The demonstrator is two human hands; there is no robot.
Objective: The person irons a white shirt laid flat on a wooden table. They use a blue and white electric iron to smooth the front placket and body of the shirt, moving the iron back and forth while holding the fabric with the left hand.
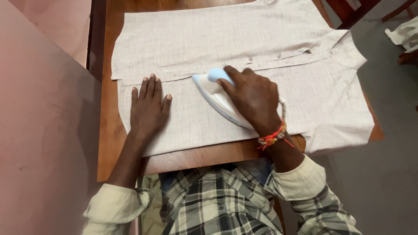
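Wooden surface (196, 159) carries a pale beige shirt (278, 39) laid flat, button placket up, collar to the right. White-and-blue iron (216, 96) rests on the shirt just below the placket. Right hand (254, 98): grip clenched around the iron's handle. Left hand (148, 105): released, palm flat on the fabric beside the iron.

Home room: wooden table (209, 159) used for ironing, pink wall (43, 130), grey floor (383, 174), chair legs (402, 11).
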